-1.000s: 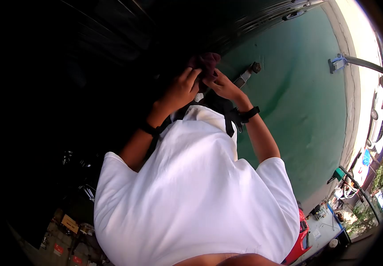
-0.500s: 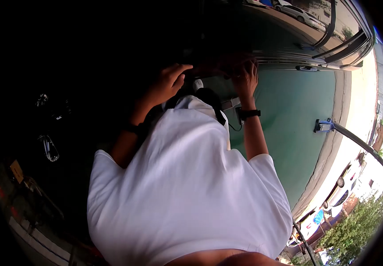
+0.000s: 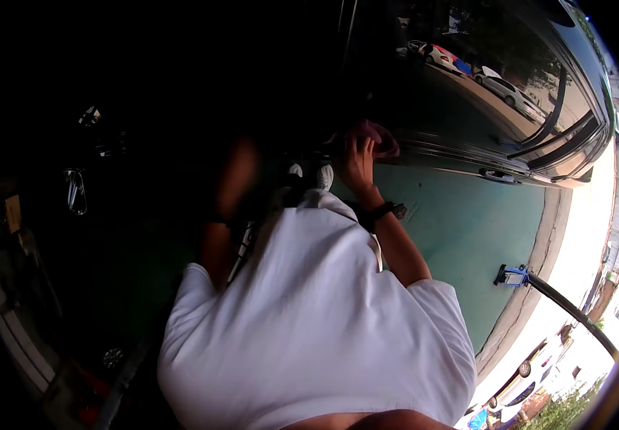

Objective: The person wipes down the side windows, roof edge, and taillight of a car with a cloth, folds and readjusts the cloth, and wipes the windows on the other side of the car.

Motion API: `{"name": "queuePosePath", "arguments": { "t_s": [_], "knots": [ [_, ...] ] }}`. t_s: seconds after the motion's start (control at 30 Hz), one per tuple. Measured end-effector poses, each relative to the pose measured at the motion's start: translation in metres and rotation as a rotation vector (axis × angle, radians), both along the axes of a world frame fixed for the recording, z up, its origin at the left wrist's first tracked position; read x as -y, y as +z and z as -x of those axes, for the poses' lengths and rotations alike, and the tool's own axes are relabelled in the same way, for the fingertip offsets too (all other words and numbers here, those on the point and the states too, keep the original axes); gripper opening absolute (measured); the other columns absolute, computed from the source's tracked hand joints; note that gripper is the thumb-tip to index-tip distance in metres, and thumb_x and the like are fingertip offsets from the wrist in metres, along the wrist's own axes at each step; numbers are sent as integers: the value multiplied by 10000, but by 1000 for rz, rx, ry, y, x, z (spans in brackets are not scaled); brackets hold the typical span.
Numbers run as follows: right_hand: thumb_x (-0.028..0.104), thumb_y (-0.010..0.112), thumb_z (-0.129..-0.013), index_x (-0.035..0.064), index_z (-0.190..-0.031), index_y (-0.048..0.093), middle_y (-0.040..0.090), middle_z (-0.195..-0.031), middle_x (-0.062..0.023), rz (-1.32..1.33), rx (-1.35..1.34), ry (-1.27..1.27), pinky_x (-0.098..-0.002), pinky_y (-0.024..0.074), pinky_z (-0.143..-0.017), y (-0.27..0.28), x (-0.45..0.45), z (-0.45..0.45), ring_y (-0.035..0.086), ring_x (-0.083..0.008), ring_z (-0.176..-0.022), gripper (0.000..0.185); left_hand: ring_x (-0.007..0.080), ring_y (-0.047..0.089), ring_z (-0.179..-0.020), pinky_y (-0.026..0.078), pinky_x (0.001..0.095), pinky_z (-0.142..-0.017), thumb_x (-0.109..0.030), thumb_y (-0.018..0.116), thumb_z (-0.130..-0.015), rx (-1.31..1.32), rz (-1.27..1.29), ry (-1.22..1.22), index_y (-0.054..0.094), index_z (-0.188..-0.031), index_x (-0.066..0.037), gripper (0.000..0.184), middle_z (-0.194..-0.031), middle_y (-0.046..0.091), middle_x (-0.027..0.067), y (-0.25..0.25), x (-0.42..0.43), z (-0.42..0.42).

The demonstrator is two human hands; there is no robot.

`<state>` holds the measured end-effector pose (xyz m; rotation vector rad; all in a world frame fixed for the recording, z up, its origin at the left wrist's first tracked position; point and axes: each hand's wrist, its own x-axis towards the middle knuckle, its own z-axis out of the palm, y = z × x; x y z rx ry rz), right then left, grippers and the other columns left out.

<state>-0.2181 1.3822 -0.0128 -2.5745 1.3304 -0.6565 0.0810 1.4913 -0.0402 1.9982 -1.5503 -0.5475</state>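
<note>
My right hand (image 3: 356,170) lies on a crumpled maroon cloth (image 3: 387,142), its fingers bent over it. The cloth is against the side of a dark, glossy car (image 3: 460,140), left of a door handle (image 3: 497,175). My left hand (image 3: 240,166) is held up in deep shadow at the left, smeared by motion; its fingers cannot be made out. Whatever is near it is lost in the dark. Both wrists wear dark bands. White shoes (image 3: 325,176) show below the car's edge.
Green floor (image 3: 460,222) spreads to the right, ending at a cracked pale strip (image 3: 549,222). A blue floor jack (image 3: 512,276) with a long dark handle stands near that edge. White cars (image 3: 521,380) are parked outside. Dim boxed items (image 3: 12,213) line the far left.
My right hand has slid left along the car, and the cloth under it now shows clearly. My left hand, earlier raised with a finger stretched out, has moved left and blurred. My view has tilted.
</note>
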Motion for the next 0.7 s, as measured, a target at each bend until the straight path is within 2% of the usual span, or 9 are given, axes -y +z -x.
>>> {"name": "queuePosePath", "arguments": {
  "t_s": [0.07,0.13,0.17,0.23,0.33,0.4,0.53,0.63,0.7],
  "knots": [
    [228,738,-786,-4,-1333,486,490,-1202,-297,-114,-58,83,-541,468,-913,-18,-8,-14,505,-458,-1080,645,324,653,-968,538,407,-822,-64,644,-899,80,4,-39,642,-1062,-34,166,-1048,643,145,-2,-12,-14],
    [228,702,-779,86,-1190,612,561,-1115,-180,-95,44,56,-496,488,-855,-23,-1,-18,525,-395,-1057,444,338,638,-966,537,419,-787,-57,637,-901,235,111,-10,620,-1082,-31,183,-1089,610,154,6,-14,-24],
    [228,702,-779,86,-1190,612,561,-1115,-180,-83,36,51,-496,488,-855,-21,5,-13,525,-395,-1057,444,338,638,-966,537,419,-787,-57,637,-901,227,122,-13,620,-1082,-31,183,-1089,610,154,10,-13,-30],
    [238,709,-752,107,-1171,615,553,-1093,-156,-31,-58,77,-482,484,-853,-4,8,6,540,-370,-1034,449,346,622,-956,534,436,-760,-54,642,-899,279,91,159,584,-1120,-37,229,-1118,572,166,26,-23,-42],
    [153,753,-711,76,-1221,572,524,-1158,-201,-1,-160,-163,-507,465,-903,13,16,57,516,-412,-1075,546,343,611,-949,531,443,-761,-51,650,-890,331,93,91,548,-1099,-38,233,-1145,542,173,20,-26,-50],
    [64,733,-710,37,-1294,490,482,-1213,-249,72,179,-201,-530,444,-962,5,39,93,493,-458,-1121,633,343,611,-945,529,440,-763,-53,657,-884,349,121,86,543,-1077,-32,225,-1145,541,179,12,-21,-49],
    [27,643,-778,10,-1317,442,467,-1265,-249,92,581,-354,-516,375,-1034,102,89,81,455,-465,-1197,575,363,614,-947,514,451,-810,-82,697,-851,266,63,126,541,-1066,-32,270,-1043,577,189,7,-28,-43],
    [202,670,-868,16,-1404,458,426,-1403,-240,544,323,-337,-543,327,-1061,192,140,60,433,-443,-1253,606,376,622,-946,506,468,-836,-106,720,-826,211,6,155,547,-1068,-30,307,-981,609,184,21,-30,-25],
    [330,635,-929,151,-1510,431,286,-1576,-231,519,345,-275,-647,199,-1135,234,159,34,272,-500,-1418,641,380,626,-941,502,477,-842,-115,728,-815,244,-7,170,550,-1061,-27,316,-952,625,179,19,-30,-27]
  ]
}}
